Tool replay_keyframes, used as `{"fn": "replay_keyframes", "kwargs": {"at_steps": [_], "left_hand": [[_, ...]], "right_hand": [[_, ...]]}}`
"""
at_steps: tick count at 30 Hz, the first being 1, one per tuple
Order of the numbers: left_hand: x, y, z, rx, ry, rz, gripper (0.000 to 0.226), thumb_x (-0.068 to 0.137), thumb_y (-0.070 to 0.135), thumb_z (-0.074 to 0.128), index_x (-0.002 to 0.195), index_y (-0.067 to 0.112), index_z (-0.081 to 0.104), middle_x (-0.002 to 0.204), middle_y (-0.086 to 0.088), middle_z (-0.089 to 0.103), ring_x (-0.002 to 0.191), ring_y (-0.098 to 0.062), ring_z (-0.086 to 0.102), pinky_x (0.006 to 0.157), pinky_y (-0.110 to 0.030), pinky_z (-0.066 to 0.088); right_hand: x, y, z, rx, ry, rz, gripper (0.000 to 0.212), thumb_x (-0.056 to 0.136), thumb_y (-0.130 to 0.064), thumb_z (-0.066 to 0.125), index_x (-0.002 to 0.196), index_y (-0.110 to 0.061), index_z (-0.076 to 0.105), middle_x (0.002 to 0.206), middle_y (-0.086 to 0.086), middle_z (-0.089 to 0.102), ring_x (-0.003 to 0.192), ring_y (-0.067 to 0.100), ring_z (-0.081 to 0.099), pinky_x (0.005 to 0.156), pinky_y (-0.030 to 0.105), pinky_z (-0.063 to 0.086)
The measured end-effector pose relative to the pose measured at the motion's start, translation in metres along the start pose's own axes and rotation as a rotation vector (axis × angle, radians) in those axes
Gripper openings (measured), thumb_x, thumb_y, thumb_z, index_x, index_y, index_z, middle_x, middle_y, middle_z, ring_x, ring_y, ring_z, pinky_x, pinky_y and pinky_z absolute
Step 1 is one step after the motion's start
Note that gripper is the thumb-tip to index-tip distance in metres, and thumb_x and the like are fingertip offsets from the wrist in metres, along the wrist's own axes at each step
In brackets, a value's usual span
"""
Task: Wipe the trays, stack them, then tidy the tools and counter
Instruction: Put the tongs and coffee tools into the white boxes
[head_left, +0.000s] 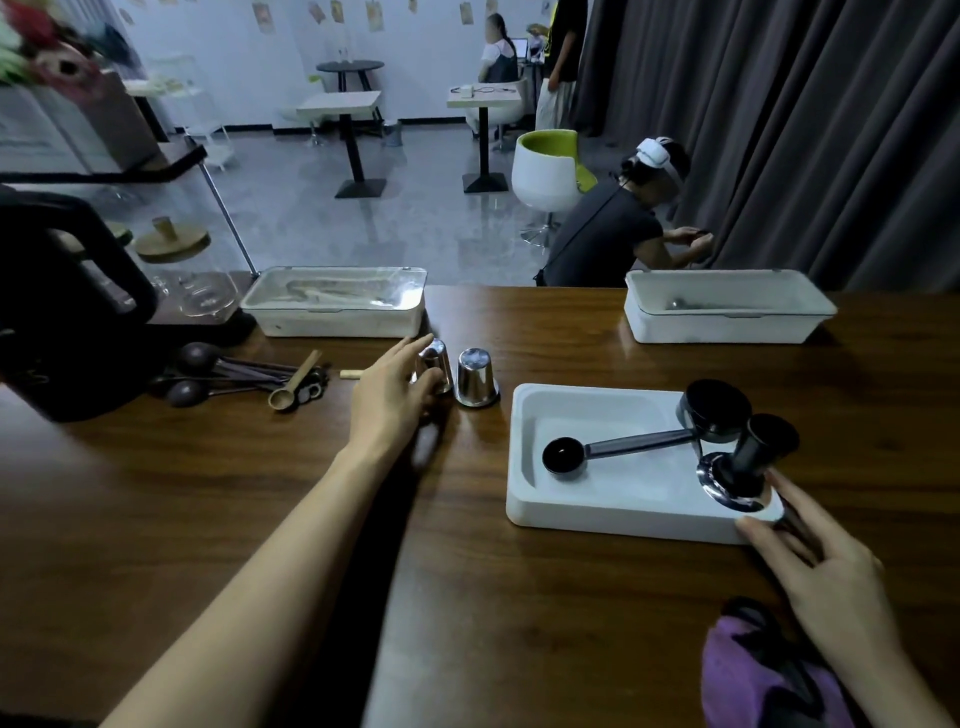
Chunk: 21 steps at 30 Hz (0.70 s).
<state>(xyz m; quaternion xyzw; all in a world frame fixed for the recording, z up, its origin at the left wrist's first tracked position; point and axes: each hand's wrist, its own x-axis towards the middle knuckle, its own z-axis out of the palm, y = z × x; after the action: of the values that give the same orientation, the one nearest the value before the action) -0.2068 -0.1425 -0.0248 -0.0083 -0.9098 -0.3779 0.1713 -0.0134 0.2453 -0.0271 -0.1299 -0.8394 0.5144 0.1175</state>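
Observation:
A white tray (524, 499) lies on the wooden counter at right of centre. In it are a black measuring scoop (566, 456), a black-topped tamper (714, 409) and a second tamper (748, 462) with a steel base. My right hand (815, 561) touches the tray's near right corner, thumb on the rim and fingers along its side. My left hand (387, 395) reaches forward and grips one upside-down steel cup (435, 358). A second steel cup (475, 376) stands just right of it. A purple cloth (748, 670) lies by my right wrist.
Two white tool boxes sit at the counter's back: one with a clear lid (337, 299), one open (722, 306). Dark spoons and a wooden scoop (291, 389) lie at left beside a black kettle (62, 312). A crouching person (618, 228) is beyond the counter.

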Motion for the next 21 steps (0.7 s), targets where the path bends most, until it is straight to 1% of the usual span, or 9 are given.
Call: {"fn": "replay_keyframes", "kwargs": {"at_steps": [3,4,7,10,11,14,17,19,21], "left_hand": [[0.003,0.003,-0.001,-0.010,0.009,0.001,0.047,0.091,0.031,0.071,0.137,0.036,0.063,0.118,0.006,0.073,0.095,-0.010,0.065,0.079,-0.023,0.042],[0.004,0.005,-0.001,0.000,0.011,-0.007,0.046,0.091,0.031,0.071,0.137,0.036,0.064,0.111,0.004,0.075,0.091,-0.012,0.065,0.075,-0.024,0.039],[0.005,0.008,-0.002,0.036,0.015,0.002,0.041,0.092,0.029,0.070,0.133,0.032,0.068,0.107,-0.001,0.077,0.094,-0.019,0.069,0.072,-0.023,0.038],[0.005,0.014,-0.005,-0.008,0.074,0.046,0.036,0.092,0.024,0.071,0.128,0.027,0.071,0.113,0.005,0.076,0.093,-0.014,0.071,0.072,-0.007,0.038],[0.004,0.020,-0.008,-0.034,0.113,0.063,0.035,0.092,0.022,0.071,0.127,0.026,0.072,0.114,0.006,0.076,0.094,-0.013,0.071,0.073,-0.009,0.040],[0.006,0.043,-0.014,-0.089,0.214,0.141,0.036,0.093,0.024,0.070,0.129,0.026,0.071,0.120,0.010,0.073,0.094,-0.010,0.070,0.082,-0.026,0.052],[0.007,0.070,-0.015,-0.111,0.251,0.241,0.035,0.095,0.033,0.070,0.130,0.028,0.069,0.121,0.021,0.068,0.081,-0.007,0.068,0.078,-0.035,0.058],[0.005,0.085,-0.011,-0.136,0.246,0.286,0.037,0.095,0.037,0.069,0.130,0.028,0.069,0.121,0.018,0.070,0.075,-0.006,0.066,0.073,-0.035,0.058],[-0.002,0.100,-0.002,-0.189,0.193,0.329,0.038,0.093,0.035,0.071,0.130,0.026,0.070,0.120,0.015,0.071,0.074,-0.004,0.064,0.072,-0.026,0.056]], "right_hand": [[0.001,0.000,0.000,0.017,0.000,0.008,0.059,0.085,-0.022,0.076,0.123,-0.061,0.053,0.121,-0.018,0.061,0.103,0.003,0.061,0.085,0.004,0.048],[0.001,-0.001,0.000,0.023,-0.001,0.012,0.058,0.084,-0.024,0.076,0.123,-0.061,0.053,0.121,-0.018,0.061,0.103,0.000,0.060,0.086,0.003,0.047],[0.000,-0.003,-0.001,0.025,0.001,0.000,0.057,0.080,-0.033,0.074,0.124,-0.061,0.052,0.117,-0.028,0.058,0.100,-0.008,0.056,0.091,0.012,0.049],[-0.001,-0.006,0.000,-0.002,-0.002,-0.012,0.059,0.083,-0.026,0.076,0.119,-0.067,0.054,0.107,-0.043,0.058,0.100,-0.008,0.057,0.078,-0.002,0.044],[-0.001,-0.005,-0.001,-0.008,-0.009,-0.007,0.061,0.084,-0.024,0.076,0.116,-0.071,0.054,0.102,-0.047,0.059,0.100,-0.009,0.057,0.077,-0.003,0.044],[-0.002,-0.007,-0.002,-0.009,-0.005,-0.018,0.062,0.082,-0.031,0.075,0.114,-0.078,0.050,0.101,-0.052,0.057,0.099,-0.011,0.057,0.081,0.004,0.048],[-0.004,-0.006,-0.001,0.013,0.004,-0.029,0.057,0.076,-0.043,0.071,0.116,-0.078,0.048,0.112,-0.044,0.051,0.099,-0.011,0.056,0.088,0.025,0.050],[-0.003,-0.004,-0.001,0.015,0.002,-0.033,0.057,0.076,-0.045,0.070,0.119,-0.075,0.048,0.113,-0.041,0.050,0.099,-0.010,0.056,0.090,0.030,0.050],[-0.002,-0.002,-0.001,0.006,-0.001,-0.039,0.058,0.076,-0.046,0.070,0.119,-0.077,0.047,0.113,-0.042,0.052,0.099,-0.011,0.057,0.091,0.031,0.050]]}}
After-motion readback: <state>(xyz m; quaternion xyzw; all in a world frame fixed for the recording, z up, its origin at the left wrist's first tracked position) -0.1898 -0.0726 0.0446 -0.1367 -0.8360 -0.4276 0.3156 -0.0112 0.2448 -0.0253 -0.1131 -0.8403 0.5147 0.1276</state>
